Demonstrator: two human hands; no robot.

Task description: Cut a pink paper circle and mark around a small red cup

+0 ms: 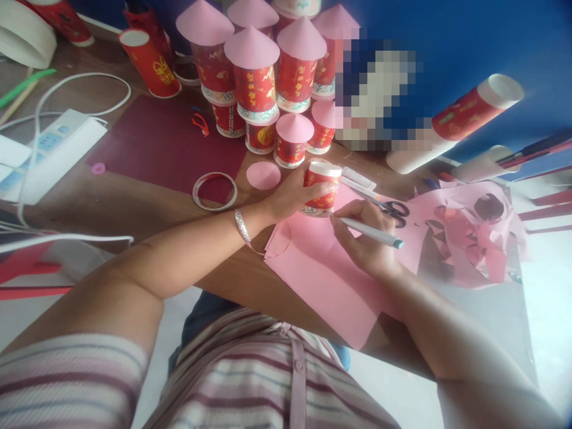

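My left hand (292, 196) is wrapped round a small red paper cup (322, 177) with gold print and a drawn-on white band at its lower end. The cup stands over pink paper sheets (344, 286). In my right hand (369, 238) is a white marker pen (370, 230) with a teal end, its tip side close to the cup's lower edge; whether it touches cup or paper I cannot tell. Scissors (393, 211) with dark handles lie just behind the right hand. A pink paper disc (263, 176) rests to the left of the cup.
Several red cups topped with pink cones (252, 77) stand stacked at the back. Pink paper scraps (478, 232) lie on the right. To the left are a cut cup ring (215, 191), a maroon sheet (165, 149) and a power strip (58, 158) with white cables.
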